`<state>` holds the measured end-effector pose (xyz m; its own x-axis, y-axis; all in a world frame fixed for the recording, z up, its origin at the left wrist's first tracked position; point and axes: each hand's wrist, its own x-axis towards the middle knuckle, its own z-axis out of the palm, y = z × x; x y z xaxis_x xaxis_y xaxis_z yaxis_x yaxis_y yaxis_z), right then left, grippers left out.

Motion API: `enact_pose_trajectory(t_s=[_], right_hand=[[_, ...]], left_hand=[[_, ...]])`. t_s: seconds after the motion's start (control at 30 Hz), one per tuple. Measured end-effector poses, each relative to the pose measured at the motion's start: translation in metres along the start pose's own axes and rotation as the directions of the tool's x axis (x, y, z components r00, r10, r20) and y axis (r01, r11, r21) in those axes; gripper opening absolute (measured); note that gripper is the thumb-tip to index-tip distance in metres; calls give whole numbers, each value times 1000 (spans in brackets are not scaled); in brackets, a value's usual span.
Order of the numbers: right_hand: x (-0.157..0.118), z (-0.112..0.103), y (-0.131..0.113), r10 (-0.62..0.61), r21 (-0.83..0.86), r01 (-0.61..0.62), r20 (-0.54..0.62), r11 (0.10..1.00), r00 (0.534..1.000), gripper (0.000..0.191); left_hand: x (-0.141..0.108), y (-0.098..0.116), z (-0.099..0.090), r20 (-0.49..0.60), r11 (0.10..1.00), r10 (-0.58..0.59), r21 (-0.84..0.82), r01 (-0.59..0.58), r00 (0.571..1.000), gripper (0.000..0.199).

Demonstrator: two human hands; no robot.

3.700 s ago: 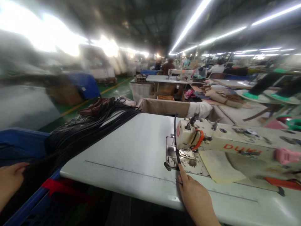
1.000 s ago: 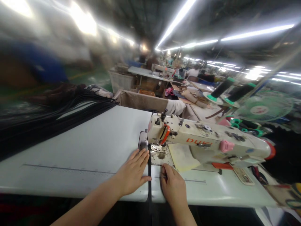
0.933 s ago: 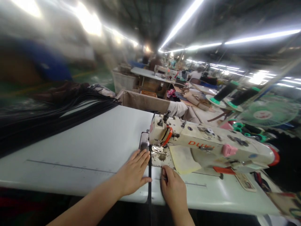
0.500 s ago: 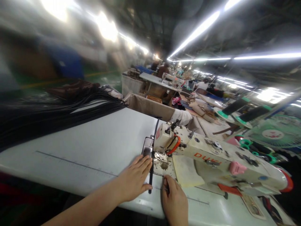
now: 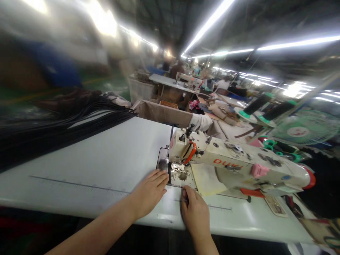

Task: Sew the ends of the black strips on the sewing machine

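White table [image 5: 119, 148], clock read over the whole view, near edge at 6, printed ruler line [image 5: 79, 185] from 8 to 5. Left hand [image 5: 151, 193] between 6 and 7: flat, palm down, fingers together, not gripping; fingertips on metal plate [image 5: 183, 179], right against black strip [image 5: 170, 178]. Right hand [image 5: 196, 210] at 5: fingers curled, tips by plate's near edge; can't tell if it grips anything. Strip at 6, lying on plate, short end showing past left fingertips, other way runs up along left side of machine head. More black strip shows behind head, toward 12; can't tell if same piece.

Machine [image 5: 212, 148] between 3 and 5, orange lettering, pink clip [image 5: 259, 170] on its side. Yellow sheet [image 5: 205, 179] under its arm, near 5. Black straps [image 5: 53, 145], big bundle at 9, lying over table's left side. Beyond table: beige bin [image 5: 164, 115] at 12, white cloth [image 5: 202, 122] over its rim, black spools [image 5: 257, 105] just before 3, green fan [image 5: 300, 129] at 3. Farther, at 12: second table [image 5: 172, 83], another machine [image 5: 188, 80], person in dark clothes [image 5: 177, 69], blurry. Tube lights [image 5: 208, 26] at 1.
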<state>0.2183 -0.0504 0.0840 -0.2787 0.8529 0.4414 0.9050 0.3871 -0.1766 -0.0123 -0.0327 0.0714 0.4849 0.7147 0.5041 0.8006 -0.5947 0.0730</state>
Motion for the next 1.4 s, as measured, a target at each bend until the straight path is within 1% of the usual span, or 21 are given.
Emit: enact_pose_trajectory(t_s=[0.17,0.4,0.53,0.63,0.77,0.87,1.0,1.27,1.33,1.4], right_hand=[[0,-1,-2,4,-3,-4,-9,1000,1000,28],[2,-2,-5,15,-7,-15,-1,1000,1000,25],[2,-3,-6,17,-12,-17,-4,1000,1000,25],[2,-2,-5,13,-12,-13,-10,1000,1000,27],[0,-2,-4,7,-3,-7,-17,1000,1000,32],[0,-1,-4,2,-3,-2,-15,1000,1000,35],[0,-1,-4,7,-6,-7,-29,1000,1000,33],[-1,-1,-5,36,-16,-36,2,999,999,32],[-1,-1,-5,35,-13,-35,8,999,999,33],[0,-1,-5,29,-11,-29,9,1000,1000,34]], left_hand=[[5,-3,1,16,1000,-20,-4,20,1000,39],[15,-16,5,75,1000,-9,-25,11,997,37],[20,-22,7,122,998,-35,-51,42,992,37],[24,-23,5,143,995,-77,-59,86,987,36],[28,-23,3,157,988,-133,-63,144,979,37],[29,-23,3,167,983,-153,-75,167,974,36],[29,-24,2,169,980,-159,-95,177,973,36],[28,-18,-5,190,983,-168,-35,178,967,39],[28,-20,-5,187,981,-175,-52,188,967,40],[31,-27,-3,184,974,-172,-114,195,968,37]])
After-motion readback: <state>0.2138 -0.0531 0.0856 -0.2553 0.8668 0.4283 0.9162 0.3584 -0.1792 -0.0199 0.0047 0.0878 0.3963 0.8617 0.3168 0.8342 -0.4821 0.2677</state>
